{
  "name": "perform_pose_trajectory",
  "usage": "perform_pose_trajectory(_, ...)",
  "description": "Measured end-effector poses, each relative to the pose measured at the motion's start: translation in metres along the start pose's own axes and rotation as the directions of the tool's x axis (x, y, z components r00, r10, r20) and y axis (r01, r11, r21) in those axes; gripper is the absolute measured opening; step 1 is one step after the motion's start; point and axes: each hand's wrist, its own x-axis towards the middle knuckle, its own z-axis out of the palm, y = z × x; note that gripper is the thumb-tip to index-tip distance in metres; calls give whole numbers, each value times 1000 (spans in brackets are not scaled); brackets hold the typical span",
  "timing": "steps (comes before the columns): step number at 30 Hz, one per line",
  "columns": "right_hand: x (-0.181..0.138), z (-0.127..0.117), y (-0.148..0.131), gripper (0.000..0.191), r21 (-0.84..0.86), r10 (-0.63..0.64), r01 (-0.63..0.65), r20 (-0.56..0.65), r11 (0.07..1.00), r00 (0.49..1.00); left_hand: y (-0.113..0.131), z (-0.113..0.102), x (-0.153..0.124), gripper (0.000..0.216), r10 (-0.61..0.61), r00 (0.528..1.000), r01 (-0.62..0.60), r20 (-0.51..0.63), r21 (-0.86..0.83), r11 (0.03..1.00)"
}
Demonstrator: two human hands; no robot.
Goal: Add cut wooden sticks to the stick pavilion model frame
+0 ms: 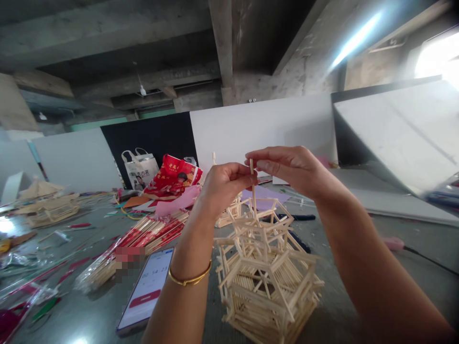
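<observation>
My left hand (233, 179) pinches a thin wooden stick (254, 198) between thumb and forefinger. The stick is upright, its lower end among the upper frame bars of a tiered wooden stick model (268, 282). At the stick's top, the thumb and forefinger of my right hand (283, 165) close around it from the right. The model stands below both hands, built of many pale sticks in stacked, many-sided tiers with open frames. Exactly where the stick's lower end rests is hard to make out. A gold bangle (190, 279) circles my left wrist.
A phone (147, 291) with a running timer lies left of my forearm, beside plastic-wrapped stick bundles (143, 234). Bags (175, 177) stand behind. Another stick model (53, 210) sits far left. At right lie a pink corded tool (393, 243) and white boards (380, 191).
</observation>
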Motion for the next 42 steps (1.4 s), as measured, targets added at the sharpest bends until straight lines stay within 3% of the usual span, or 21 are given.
perform_pose_trajectory(42, 0, 0, -1, 25, -38, -9, 8, -5, 999, 1000, 1, 0, 0, 11, 1, 1000, -1, 5, 2, 1000)
